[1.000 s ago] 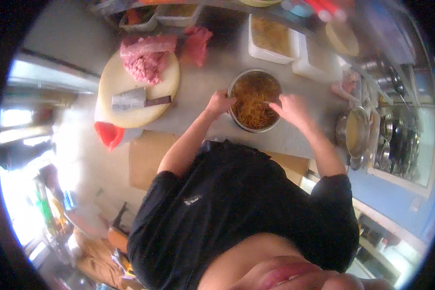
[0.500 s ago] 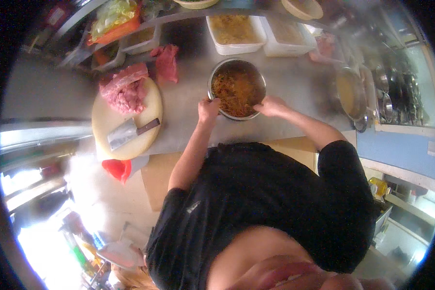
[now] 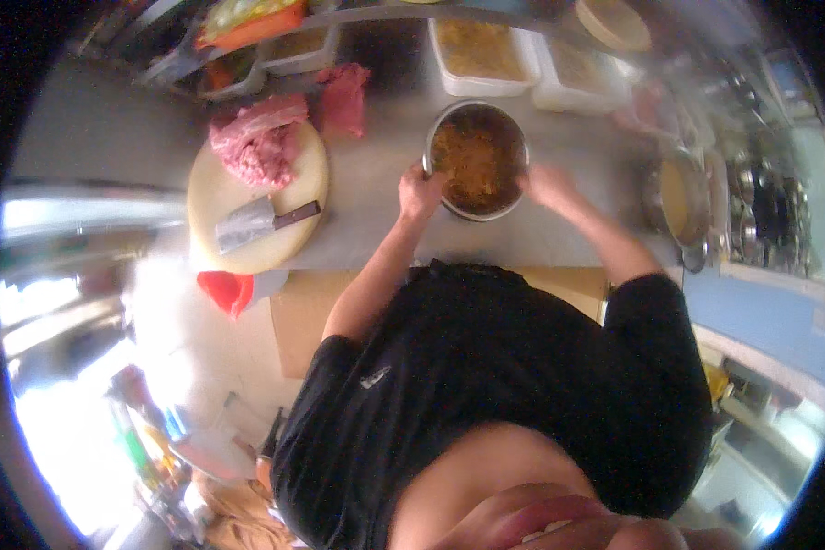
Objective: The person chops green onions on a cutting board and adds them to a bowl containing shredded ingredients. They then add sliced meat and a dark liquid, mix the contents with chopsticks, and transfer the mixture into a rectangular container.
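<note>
A round metal bowl (image 3: pixel 513 128) filled with an orange-brown shredded mix (image 3: pixel 475 163) stands on the steel counter (image 3: pixel 376 206) in front of me. My left hand (image 3: pixel 421 191) grips the bowl's left rim with closed fingers. My right hand (image 3: pixel 546 183) is at the bowl's right rim, blurred, and touches or holds it. Both forearms reach up from my black shirt.
A round pale cutting board (image 3: pixel 224 197) at the left carries raw pink meat (image 3: pixel 256 142) and a cleaver (image 3: pixel 252 223). White tubs (image 3: pixel 482 57) of food line the back. A metal pot (image 3: pixel 674 197) stands at the right. A red object (image 3: pixel 226 290) hangs below the board.
Both hands have left the mix inside the bowl and gone to its rim on either side. The view has swung, so the counter now sits higher and more to the right.
</note>
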Action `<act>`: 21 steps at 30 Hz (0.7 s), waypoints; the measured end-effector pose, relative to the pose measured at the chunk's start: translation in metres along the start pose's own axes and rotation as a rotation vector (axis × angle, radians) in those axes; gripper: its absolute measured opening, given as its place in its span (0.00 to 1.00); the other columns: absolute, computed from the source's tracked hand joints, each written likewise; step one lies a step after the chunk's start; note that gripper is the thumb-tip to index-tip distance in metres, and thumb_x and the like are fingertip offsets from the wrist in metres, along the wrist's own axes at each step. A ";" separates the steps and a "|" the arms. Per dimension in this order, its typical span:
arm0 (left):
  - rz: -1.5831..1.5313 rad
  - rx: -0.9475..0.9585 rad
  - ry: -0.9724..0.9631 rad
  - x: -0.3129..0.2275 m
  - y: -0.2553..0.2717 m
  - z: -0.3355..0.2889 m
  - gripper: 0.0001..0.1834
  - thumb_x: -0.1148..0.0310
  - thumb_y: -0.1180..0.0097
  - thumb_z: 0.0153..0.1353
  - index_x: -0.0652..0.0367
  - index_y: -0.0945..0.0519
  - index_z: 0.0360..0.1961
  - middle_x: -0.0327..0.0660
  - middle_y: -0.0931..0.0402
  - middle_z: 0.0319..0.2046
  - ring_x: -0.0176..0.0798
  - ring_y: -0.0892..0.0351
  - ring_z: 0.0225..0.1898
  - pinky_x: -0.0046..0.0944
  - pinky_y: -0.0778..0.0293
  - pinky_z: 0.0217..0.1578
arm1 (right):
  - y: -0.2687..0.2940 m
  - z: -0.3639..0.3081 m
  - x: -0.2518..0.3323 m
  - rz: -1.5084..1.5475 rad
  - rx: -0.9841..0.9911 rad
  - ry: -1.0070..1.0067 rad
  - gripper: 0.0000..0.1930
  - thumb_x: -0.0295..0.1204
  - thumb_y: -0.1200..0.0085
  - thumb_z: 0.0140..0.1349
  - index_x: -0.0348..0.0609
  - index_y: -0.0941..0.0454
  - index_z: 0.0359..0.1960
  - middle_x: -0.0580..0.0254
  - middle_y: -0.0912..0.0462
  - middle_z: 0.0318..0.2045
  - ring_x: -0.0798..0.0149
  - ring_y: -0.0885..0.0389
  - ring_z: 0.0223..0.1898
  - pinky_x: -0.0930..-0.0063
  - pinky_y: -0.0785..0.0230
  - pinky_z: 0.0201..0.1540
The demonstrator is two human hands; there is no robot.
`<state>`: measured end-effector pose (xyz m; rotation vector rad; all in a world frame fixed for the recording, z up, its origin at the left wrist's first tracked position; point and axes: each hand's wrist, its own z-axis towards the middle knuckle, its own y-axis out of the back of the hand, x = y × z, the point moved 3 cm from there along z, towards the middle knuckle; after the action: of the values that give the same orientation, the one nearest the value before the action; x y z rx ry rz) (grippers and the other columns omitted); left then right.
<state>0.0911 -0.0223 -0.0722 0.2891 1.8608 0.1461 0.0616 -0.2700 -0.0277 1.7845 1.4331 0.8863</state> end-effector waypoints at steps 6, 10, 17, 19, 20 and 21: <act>0.083 0.013 -0.097 0.012 -0.021 -0.007 0.14 0.70 0.46 0.54 0.65 0.21 0.40 0.44 0.21 0.24 0.36 0.23 0.26 0.40 0.26 0.27 | -0.032 0.015 0.029 0.682 0.027 0.012 0.30 0.53 0.46 0.58 0.32 0.21 0.43 0.41 0.18 0.41 0.51 0.19 0.45 0.63 0.30 0.48; 0.051 0.109 0.013 0.017 -0.013 0.003 0.12 0.66 0.46 0.52 0.65 0.22 0.34 0.51 0.21 0.27 0.51 0.20 0.32 0.46 0.25 0.37 | 0.019 0.012 0.018 0.393 -0.128 0.085 0.30 0.56 0.47 0.57 0.34 0.18 0.28 0.45 0.17 0.26 0.48 0.17 0.29 0.60 0.27 0.35; 0.034 0.132 -0.004 0.009 -0.001 0.003 0.14 0.65 0.43 0.51 0.66 0.21 0.34 0.49 0.20 0.24 0.40 0.19 0.24 0.42 0.23 0.27 | 0.049 -0.006 0.008 -0.065 -0.464 0.129 0.26 0.52 0.50 0.61 0.36 0.20 0.28 0.45 0.18 0.26 0.45 0.18 0.32 0.51 0.25 0.35; 0.075 0.106 -0.017 0.008 -0.003 0.004 0.14 0.65 0.43 0.51 0.66 0.21 0.32 0.49 0.21 0.22 0.40 0.19 0.22 0.42 0.24 0.26 | 0.023 -0.002 0.012 -0.072 -0.203 0.011 0.26 0.51 0.50 0.61 0.35 0.20 0.28 0.44 0.18 0.26 0.45 0.18 0.32 0.51 0.26 0.36; 0.054 0.110 0.015 0.010 -0.005 0.004 0.13 0.65 0.43 0.51 0.66 0.20 0.31 0.49 0.21 0.21 0.40 0.19 0.22 0.42 0.24 0.27 | 0.008 -0.002 0.015 -0.080 -0.074 -0.057 0.25 0.50 0.51 0.61 0.35 0.20 0.27 0.44 0.18 0.27 0.45 0.18 0.33 0.52 0.26 0.36; 0.031 0.085 0.026 0.011 -0.006 0.005 0.13 0.65 0.43 0.51 0.67 0.20 0.29 0.48 0.21 0.20 0.41 0.19 0.22 0.42 0.24 0.27 | -0.002 -0.001 0.021 -0.136 -0.038 -0.027 0.25 0.49 0.52 0.62 0.34 0.19 0.31 0.42 0.18 0.29 0.43 0.18 0.34 0.52 0.26 0.38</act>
<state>0.0920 -0.0253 -0.0854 0.3764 1.8922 0.0925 0.0629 -0.2488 -0.0272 1.6445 1.4911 0.8106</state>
